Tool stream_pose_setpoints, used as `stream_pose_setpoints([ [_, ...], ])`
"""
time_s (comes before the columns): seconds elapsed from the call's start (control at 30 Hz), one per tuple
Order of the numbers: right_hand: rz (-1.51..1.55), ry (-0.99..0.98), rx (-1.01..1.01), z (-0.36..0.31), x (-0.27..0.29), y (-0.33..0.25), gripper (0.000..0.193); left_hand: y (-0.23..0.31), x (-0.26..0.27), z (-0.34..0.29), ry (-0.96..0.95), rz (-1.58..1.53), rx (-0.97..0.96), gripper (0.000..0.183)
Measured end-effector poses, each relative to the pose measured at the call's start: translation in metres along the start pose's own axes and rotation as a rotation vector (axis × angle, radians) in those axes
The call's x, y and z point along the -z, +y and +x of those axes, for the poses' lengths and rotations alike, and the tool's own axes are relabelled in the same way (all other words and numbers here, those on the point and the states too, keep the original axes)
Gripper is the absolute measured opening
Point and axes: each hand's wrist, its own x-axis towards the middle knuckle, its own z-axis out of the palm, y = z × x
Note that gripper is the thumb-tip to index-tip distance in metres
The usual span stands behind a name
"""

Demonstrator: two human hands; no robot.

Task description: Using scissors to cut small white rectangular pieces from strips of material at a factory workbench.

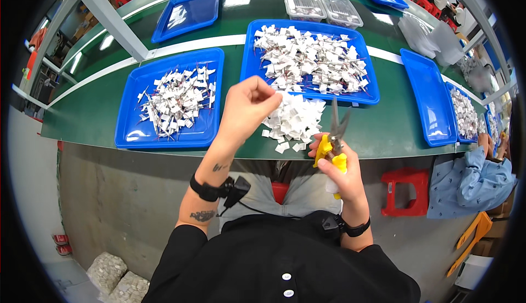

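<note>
My right hand (pixel 350 174) is wrapped round a pair of snips with yellow handles (pixel 324 150). Their metal blades point away from me and stand apart. To the left, my left hand (pixel 245 108) is raised with thumb and fingertips pinched together; whatever is between them is too small to make out. Beside those fingertips, a loose heap of small white square pieces (pixel 296 118) lies on the green table. Just behind the heap stands a blue tray (pixel 366 91) full of white-tagged thin wire parts (pixel 307 59). Another blue tray (pixel 192 136) at left holds similar parts (pixel 178 100).
Farther back are an empty blue tray (pixel 189 15) and clear plastic boxes (pixel 304 4). More blue trays (pixel 430 97) line the right side, where a person in a blue patterned garment (pixel 466 185) sits. A grey post (pixel 109 18) rises at left; a red stool (pixel 405 192) stands right.
</note>
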Motion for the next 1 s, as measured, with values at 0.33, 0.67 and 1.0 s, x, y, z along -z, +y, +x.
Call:
stream_pose_setpoints([
  [0.33,-0.807,0.15,0.234,-0.007,-0.028,-0.016,0.049,0.008,-0.014,-0.05,-0.1,-0.831,0.134,0.011],
  [0.67,-0.787,0.142,0.27,-0.006,-0.033,-0.018,0.049,0.007,-0.022,-0.058,-0.05,-0.793,0.089,0.01],
  [1.0,-0.953,0.264,0.32,-0.002,-0.035,0.0,0.046,0.011,-0.03,-0.067,0.061,-0.667,0.015,0.007],
])
